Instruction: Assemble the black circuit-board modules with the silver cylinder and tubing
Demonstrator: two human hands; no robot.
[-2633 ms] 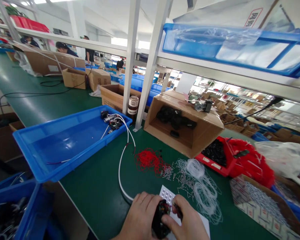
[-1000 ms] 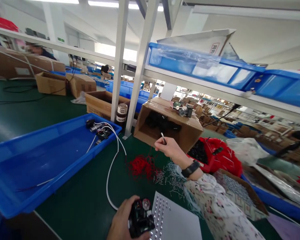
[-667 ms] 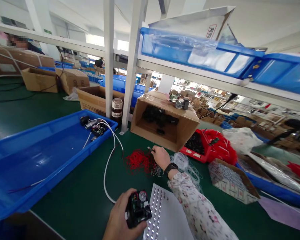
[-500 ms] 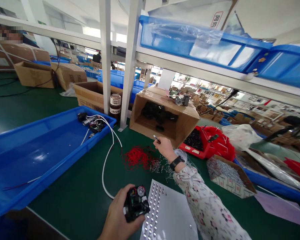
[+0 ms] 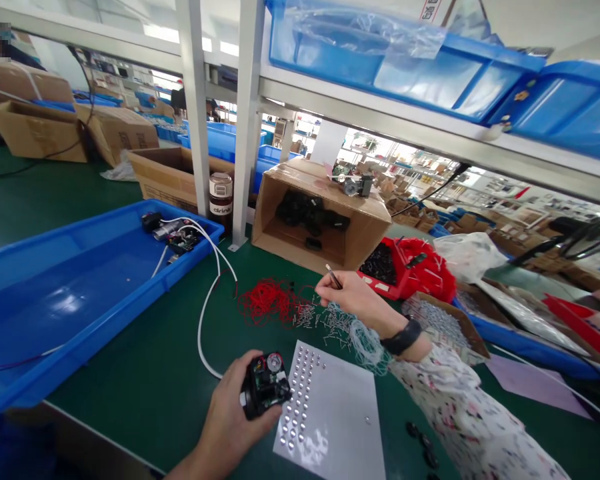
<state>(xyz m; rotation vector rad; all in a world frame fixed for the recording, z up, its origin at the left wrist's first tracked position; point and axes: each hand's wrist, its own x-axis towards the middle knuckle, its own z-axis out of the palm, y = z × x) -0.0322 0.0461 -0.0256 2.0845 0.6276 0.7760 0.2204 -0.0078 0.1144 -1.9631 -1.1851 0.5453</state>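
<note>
- L hand (image 5: 233,417): low centre, fingers wrapped tight round a black module (image 5: 265,393). Module's open face, w/ a small round dial-like part, is turned up. It sits just off the left edge of the white sheet.
- R hand (image 5: 353,298): further out over the green bench (image 5: 145,373), thumb + forefinger pinched together on a thin pin (image 5: 333,276). Pin sticks up, tilted. Black wristband (image 5: 403,337) on that wrist, floral sleeve behind it.
- White sheet (image 5: 340,427): flat on the bench btw the two hands, rows of small shiny studs on its left part.
- Loose metal pins (image 5: 313,320) scattered just beside R hand. Red wire pile (image 5: 266,301) to their left, white wire coil (image 5: 364,341) by the wrist.
- Blue tray (image 5: 55,287) at left w/ a wired assy in its far corner. White cable (image 5: 203,320) runs from it towards L hand.
- Cardboard box (image 5: 367,230) on its side behind R hand, black parts inside. Red bin (image 5: 377,287) to its right.
</note>
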